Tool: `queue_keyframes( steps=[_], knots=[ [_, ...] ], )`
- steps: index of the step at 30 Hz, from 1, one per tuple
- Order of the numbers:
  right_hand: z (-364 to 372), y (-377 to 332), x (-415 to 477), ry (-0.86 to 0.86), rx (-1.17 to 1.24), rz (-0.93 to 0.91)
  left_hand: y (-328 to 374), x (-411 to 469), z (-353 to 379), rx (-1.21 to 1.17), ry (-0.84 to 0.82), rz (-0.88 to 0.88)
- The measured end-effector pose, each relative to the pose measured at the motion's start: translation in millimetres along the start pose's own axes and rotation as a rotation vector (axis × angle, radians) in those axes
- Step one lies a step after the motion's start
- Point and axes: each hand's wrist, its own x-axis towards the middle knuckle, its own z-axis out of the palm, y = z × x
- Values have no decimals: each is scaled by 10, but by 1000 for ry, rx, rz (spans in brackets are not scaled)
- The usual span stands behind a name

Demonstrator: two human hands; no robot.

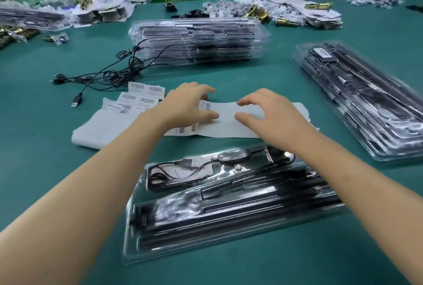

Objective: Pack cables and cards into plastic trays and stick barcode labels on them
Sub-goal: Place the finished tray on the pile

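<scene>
near: packed tray (229, 204) | behind it: label sheet (231, 122) | far: tray stack (199, 39) | right: trays (366, 101)

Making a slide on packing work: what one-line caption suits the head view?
Left hand and right hand reach onto a barcode label sheet beyond a filled tray on the green table.

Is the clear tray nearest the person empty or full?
Full. The clear tray holds a coiled black cable and long black pieces.
</scene>
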Motion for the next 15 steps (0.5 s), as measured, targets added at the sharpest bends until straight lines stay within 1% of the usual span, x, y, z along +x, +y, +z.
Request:
queue_keyframes(
  steps=[2, 4, 5, 7, 8, 10, 12, 13, 15],
  knots=[
    [2, 24, 161, -85, -63, 11, -15, 35, 2, -3, 6, 0],
    [55, 0, 320, -183, -134, 2, -37, 61, 26, -97, 31, 10],
    [90, -26, 396, -218, -162, -8, -51, 70, 47, -210, 63, 10],
    [136, -92, 538, -234, -187, -25, -89, 71, 83, -482, 141, 16],
    [143, -121, 608, -228, -172, -27, -119, 65, 89, -585, 183, 28],
    [119, -165, 743, -236, -76, -27, -182, 44, 86, -711, 240, 46],
    [71, -190, 860, -299, 36, -12, -216, 15, 90, -746, 282, 48],
    [50, -195, 908, -330, 80, -2, -232, 1, 105, -728, 312, 44],
    [34, -196, 993, -382, 141, 13, -247, -39, 128, -619, 413, 30]
  ],
)
